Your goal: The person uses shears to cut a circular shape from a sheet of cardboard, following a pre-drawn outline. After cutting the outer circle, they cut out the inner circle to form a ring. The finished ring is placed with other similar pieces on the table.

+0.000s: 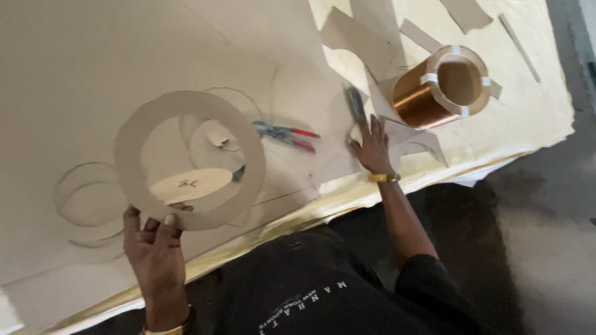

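Observation:
My left hand [153, 247] grips the lower edge of a large flat cardboard ring [133, 133] and holds it up over a big beige cardboard sheet [74, 62]. Through the ring's hole I see pencilled circles and a cut-out opening in the sheet. My right hand [372, 149] lies flat on the sheet near its right edge, fingers spread, fingertips close to a dark tool [355, 102] that is blurred. Scissors with red handles [287, 134] lie on the sheet between the two hands.
A copper wire coil [437, 87] with white tape strips lies on its side at the right on a yellow surface [534, 111]. Cardboard offcuts [354, 34] are scattered behind it. The table edge runs diagonally; dark floor [546, 236] lies at right.

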